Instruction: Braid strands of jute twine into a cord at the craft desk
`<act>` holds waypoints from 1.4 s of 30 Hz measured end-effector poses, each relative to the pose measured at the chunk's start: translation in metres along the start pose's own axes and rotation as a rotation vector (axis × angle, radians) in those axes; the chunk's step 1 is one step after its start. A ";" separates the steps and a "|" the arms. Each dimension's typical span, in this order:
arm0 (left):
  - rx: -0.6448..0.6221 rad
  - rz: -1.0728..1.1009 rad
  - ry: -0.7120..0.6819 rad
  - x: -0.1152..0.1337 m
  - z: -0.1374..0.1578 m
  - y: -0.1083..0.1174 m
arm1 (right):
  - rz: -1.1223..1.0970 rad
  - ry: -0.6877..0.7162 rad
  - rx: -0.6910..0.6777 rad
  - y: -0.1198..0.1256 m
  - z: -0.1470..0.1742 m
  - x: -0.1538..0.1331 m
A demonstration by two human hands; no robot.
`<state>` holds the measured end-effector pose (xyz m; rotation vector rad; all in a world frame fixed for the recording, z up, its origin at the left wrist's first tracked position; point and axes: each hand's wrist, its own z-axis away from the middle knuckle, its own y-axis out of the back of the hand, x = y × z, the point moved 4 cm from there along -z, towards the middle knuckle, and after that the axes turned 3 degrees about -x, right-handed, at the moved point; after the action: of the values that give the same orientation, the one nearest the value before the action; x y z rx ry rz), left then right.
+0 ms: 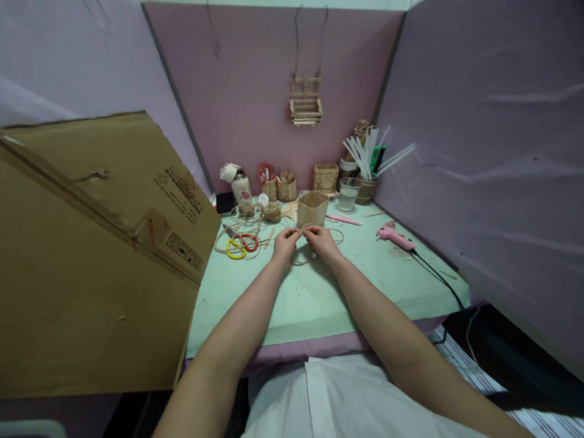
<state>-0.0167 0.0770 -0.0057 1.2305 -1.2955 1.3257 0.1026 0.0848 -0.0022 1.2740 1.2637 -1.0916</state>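
My left hand (286, 244) and my right hand (320, 239) meet over the middle of the table, both pinching a thin length of twine (301, 263). Loose loops of the twine hang below the fingers and curl out to the right. Directly behind my hands stands an upright holder made of wooden craft sticks (312, 210), open at the top. To the left lie scissors with red and yellow handles (237, 247), tangled among more strands. Two balls of twine (272, 212) rest behind them.
A pink glue gun (396, 236) lies at right, its cord running off the table edge. A clear plastic cup (348, 194), a pot of white glue sticks (366, 188) and a jar (241, 186) line the back. A large cardboard sheet (104, 255) stands at left.
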 end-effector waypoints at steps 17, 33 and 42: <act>0.015 0.073 -0.002 -0.001 -0.001 0.001 | 0.206 0.233 0.109 0.004 0.002 -0.010; 0.067 -0.078 -0.124 0.006 0.002 0.001 | 0.384 0.388 0.136 0.000 0.007 -0.016; -0.175 0.453 0.510 -0.005 0.003 -0.003 | 0.326 0.437 0.058 -0.007 0.016 -0.025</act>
<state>-0.0130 0.0739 -0.0104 0.4372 -1.3118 1.6635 0.0950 0.0660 0.0204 1.7570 1.2813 -0.6389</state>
